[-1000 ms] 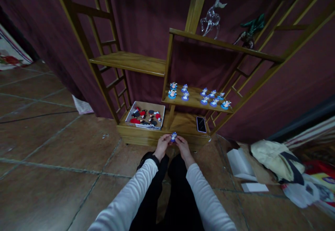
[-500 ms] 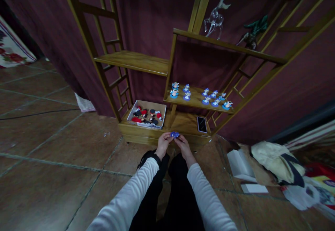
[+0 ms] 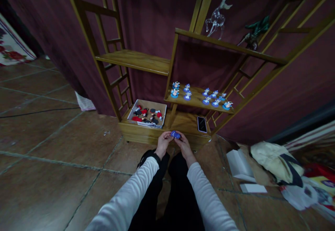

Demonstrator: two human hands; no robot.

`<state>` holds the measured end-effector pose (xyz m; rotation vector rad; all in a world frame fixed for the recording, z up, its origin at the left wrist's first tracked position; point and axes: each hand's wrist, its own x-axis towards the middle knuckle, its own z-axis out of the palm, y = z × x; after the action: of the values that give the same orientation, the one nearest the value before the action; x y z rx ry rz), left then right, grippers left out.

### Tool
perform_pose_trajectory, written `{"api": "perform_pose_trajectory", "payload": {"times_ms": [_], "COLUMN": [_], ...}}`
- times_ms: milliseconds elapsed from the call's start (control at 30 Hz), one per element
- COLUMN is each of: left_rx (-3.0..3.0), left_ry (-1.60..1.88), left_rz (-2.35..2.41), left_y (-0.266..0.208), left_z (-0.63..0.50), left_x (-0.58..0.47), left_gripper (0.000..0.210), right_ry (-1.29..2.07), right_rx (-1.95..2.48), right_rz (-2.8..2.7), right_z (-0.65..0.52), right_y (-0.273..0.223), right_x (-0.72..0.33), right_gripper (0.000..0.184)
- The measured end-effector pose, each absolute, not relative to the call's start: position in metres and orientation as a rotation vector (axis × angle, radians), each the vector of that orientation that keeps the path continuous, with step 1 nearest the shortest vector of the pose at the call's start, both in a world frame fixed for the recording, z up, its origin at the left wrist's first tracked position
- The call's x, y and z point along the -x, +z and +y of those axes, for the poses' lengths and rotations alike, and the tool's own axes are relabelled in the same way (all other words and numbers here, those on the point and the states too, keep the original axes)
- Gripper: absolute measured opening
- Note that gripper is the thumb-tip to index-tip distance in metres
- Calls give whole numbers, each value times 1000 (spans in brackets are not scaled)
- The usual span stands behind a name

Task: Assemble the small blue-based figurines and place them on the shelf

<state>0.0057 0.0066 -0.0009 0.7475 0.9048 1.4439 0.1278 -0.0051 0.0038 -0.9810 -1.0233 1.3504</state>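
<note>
Between both hands, in front of the low wooden shelf (image 3: 141,135), I hold a small purple figurine (image 3: 175,134). The fingers of my left hand (image 3: 163,142) close on its left side. My right hand (image 3: 184,144) grips it from the right. Beyond them, on the middle shelf board (image 3: 195,100), stand several little figurines: purple-based ones such as the figurine (image 3: 187,95), and blue-based ones such as the figurine (image 3: 175,93). An open cardboard box (image 3: 164,114) with several red and black figurines lies on the bottom board, to the left of my hands.
A phone (image 3: 202,124) lies on the bottom board at right. Higher up stand a clear glass horse (image 3: 216,22) and a dark green-and-brown ornament (image 3: 253,35). On the floor at right are white boxes (image 3: 239,164), a cream bag (image 3: 274,161) and plastic bags (image 3: 299,192).
The purple figurine has turned slightly in my fingers and shows more of its rounded purple side. Both hands stay in nearly the same place; the view has shifted a little.
</note>
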Motion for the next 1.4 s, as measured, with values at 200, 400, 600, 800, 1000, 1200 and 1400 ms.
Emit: {"api": "perform_pose_trajectory", "payload": {"times_ms": [200, 400, 600, 800, 1000, 1200, 1400], "left_rx": [-750, -721, -625, -572, -585, -592, -583], "left_ry": [1455, 1454, 1429, 1379, 1260, 1255, 1222], "left_rz": [925, 968, 985, 972, 945, 930, 896], "left_y": [0, -5, -9, -5, 0, 2, 2], "left_z": [7, 10, 14, 14, 12, 10, 8], "left_x": [-6, -3, -1, 0, 1, 0, 1], "left_gripper": [32, 32, 34, 32, 36, 30, 24], "right_ry": [1327, 1365, 1418, 1379, 1352, 1340, 1334], "right_rx": [989, 1021, 1071, 1094, 1097, 1097, 1107], "right_rz": [-1031, -997, -907, -894, -895, -933, -814], "right_z": [-4, -6, -8, -8, -5, -6, -7], "right_y": [4, 8, 12, 11, 6, 8, 12], "right_x": [-128, -127, -125, -123, -123, -123, -121], "right_gripper": [47, 44, 37, 34, 32, 29, 40]}}
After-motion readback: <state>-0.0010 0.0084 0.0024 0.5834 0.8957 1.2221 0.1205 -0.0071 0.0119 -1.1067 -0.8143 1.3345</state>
